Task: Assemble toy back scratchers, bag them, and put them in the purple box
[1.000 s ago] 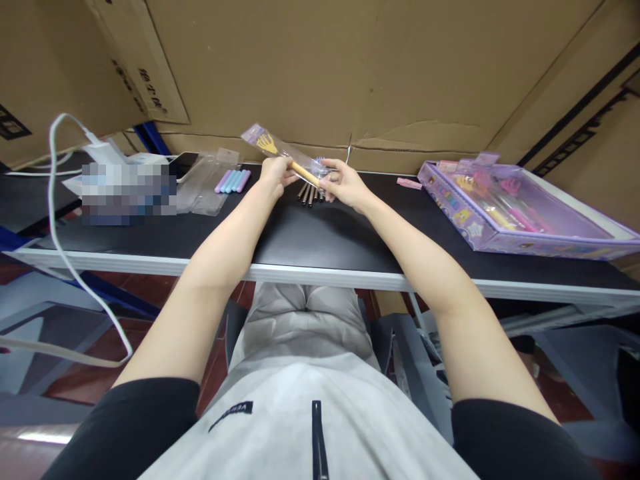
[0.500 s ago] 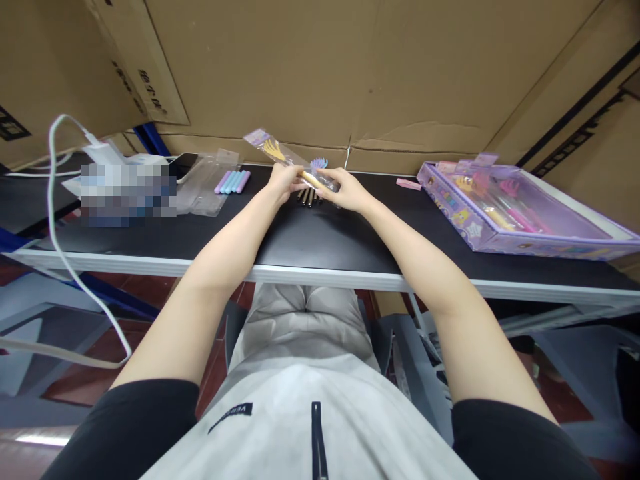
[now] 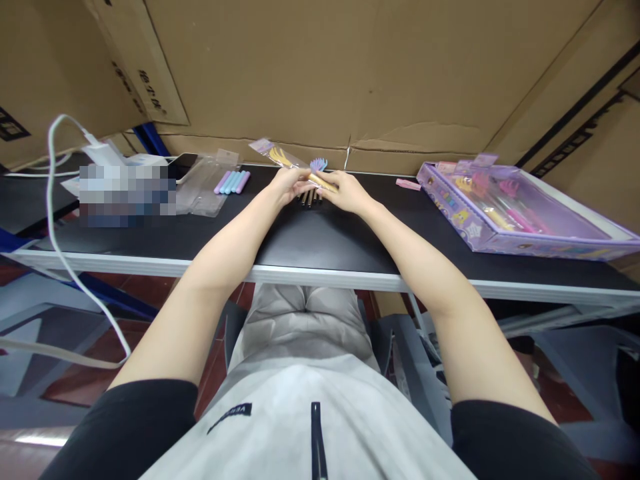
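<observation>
A clear sleeve holding a yellow pen point(image 3: 280, 156) with a hand-shaped top is pinched between both my hands at the far middle of the black table point(image 3: 320, 233). My left hand point(image 3: 287, 184) grips the sleeve near its middle. My right hand point(image 3: 345, 189) holds its near end. Under my hands lie several dark pen refills point(image 3: 309, 196). A purple comb-like topper point(image 3: 318, 163) sticks up just behind my fingers.
Several pastel pen caps point(image 3: 233, 181) rest on empty clear sleeves point(image 3: 205, 187) at the left. A white charger with cable point(image 3: 100, 148) and a phone point(image 3: 180, 163) lie further left. An open purple stationery box point(image 3: 515, 207) sits at the right. Cardboard point(image 3: 350, 73) walls the back.
Both hands have lowered the sleeved pen toward the table and drawn closer together. The sleeve's top end now lies lower and flatter than before.
</observation>
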The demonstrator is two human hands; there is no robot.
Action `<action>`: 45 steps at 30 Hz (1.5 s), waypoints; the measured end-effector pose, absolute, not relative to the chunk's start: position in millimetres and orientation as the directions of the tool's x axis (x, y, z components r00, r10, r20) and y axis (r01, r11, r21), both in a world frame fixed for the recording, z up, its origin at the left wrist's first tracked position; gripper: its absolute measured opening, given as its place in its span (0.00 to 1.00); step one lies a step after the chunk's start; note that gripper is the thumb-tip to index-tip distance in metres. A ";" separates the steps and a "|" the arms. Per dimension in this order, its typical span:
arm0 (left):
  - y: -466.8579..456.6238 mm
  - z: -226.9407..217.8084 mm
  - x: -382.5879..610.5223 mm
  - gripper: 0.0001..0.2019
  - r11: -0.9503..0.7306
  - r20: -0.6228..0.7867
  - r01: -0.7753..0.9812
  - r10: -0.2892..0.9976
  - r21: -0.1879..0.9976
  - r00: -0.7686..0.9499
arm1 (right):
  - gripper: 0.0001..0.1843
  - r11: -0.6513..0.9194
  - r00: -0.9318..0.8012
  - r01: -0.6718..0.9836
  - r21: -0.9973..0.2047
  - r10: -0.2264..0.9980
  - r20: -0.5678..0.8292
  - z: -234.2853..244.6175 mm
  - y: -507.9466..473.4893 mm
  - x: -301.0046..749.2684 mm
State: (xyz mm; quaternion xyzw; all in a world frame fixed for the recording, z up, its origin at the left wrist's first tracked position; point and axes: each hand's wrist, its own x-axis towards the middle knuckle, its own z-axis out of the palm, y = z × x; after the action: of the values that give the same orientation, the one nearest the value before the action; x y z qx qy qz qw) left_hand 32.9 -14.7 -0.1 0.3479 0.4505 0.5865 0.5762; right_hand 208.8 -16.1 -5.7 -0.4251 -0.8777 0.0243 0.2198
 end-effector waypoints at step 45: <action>-1.8 -22.0 -19.9 0.10 -0.106 0.206 0.584 0.973 0.805 -0.107 | 0.30 -0.487 0.606 0.792 -0.369 0.703 0.372 127.3 -124.5 398.3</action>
State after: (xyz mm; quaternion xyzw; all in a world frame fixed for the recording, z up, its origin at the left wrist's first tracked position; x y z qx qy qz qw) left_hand -19.9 -1.8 -22.0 0.6235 0.6241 0.4052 0.2398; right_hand 398.3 -124.5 127.3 -0.8579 -0.4354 -0.0857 0.2588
